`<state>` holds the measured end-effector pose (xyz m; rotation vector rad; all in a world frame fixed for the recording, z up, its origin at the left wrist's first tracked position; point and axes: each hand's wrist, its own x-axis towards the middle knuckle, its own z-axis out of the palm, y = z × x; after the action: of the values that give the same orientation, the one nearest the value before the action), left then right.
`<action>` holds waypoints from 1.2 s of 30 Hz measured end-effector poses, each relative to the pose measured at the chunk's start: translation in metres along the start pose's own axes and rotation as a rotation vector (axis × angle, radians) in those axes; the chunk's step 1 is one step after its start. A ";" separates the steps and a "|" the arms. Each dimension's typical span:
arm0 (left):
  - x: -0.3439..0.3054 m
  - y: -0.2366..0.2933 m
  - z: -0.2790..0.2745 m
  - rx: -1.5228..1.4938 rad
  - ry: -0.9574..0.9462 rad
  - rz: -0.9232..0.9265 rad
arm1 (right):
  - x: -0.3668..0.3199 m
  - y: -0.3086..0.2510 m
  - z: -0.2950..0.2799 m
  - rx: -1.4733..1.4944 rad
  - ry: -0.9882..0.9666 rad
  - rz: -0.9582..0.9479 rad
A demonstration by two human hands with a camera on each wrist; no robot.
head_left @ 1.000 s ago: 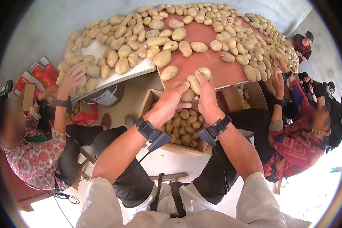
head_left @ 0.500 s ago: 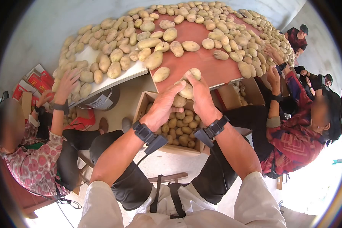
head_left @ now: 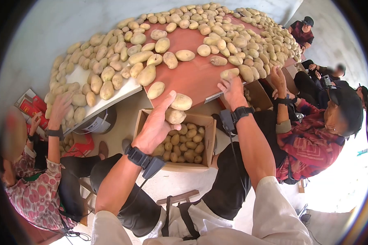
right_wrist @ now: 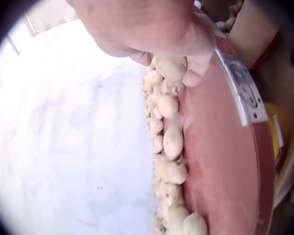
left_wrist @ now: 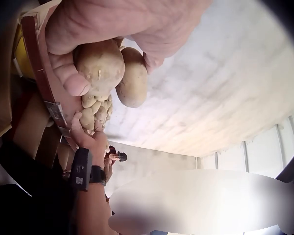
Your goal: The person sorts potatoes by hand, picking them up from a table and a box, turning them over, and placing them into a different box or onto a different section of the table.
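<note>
Two potatoes, an upper one [head_left: 181, 102] and a lower one [head_left: 175, 116], are held in my left hand [head_left: 153, 128] above the open cardboard box. The left wrist view shows the thumb and fingers around the nearer potato [left_wrist: 100, 68], with the other potato [left_wrist: 133, 81] beside it. At the front edge of the red table top [head_left: 192, 79], my right hand [head_left: 234, 92] grips a single potato [head_left: 230, 73]. From the right wrist, that potato [right_wrist: 170, 67] shows between thumb and fingers, close to a row of loose potatoes [right_wrist: 172, 142].
Below my hands, the cardboard box [head_left: 210, 141] holds many potatoes. A large heap of potatoes [head_left: 253, 43] covers the table's back and right; more lie on a white board [head_left: 124, 90] at left. People sit close on both sides, one hand [head_left: 61, 108] reaching among the left potatoes.
My hands were together around three potatoes. They have separated: the right hand has moved right to the table edge with one potato, while the left keeps two.
</note>
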<state>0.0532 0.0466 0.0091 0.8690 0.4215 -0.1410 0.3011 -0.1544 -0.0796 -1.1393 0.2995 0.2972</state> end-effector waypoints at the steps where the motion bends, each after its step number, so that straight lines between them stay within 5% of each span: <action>1: 0.000 0.000 -0.002 -0.026 0.009 -0.005 | 0.006 -0.002 -0.004 -0.001 0.005 0.006; 14: 0.002 0.000 -0.005 -0.031 0.072 0.000 | 0.011 -0.003 -0.015 0.001 -0.006 0.011; 20: 0.008 -0.003 -0.006 -0.057 0.067 -0.028 | -0.041 -0.014 0.015 -0.444 0.009 -0.099; 27: 0.013 -0.011 -0.005 -0.022 0.008 -0.005 | -0.134 -0.033 0.060 -0.668 -0.942 0.133; 32: 0.009 -0.009 0.001 -0.055 0.031 0.019 | -0.127 -0.006 0.065 -0.716 -1.073 0.150; 36: 0.015 -0.019 -0.013 -0.023 0.017 -0.041 | -0.112 -0.007 0.063 -0.793 -0.947 0.181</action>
<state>0.0573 0.0453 -0.0181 0.8402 0.4564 -0.1665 0.2057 -0.1080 -0.0065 -1.5968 -0.6150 1.1337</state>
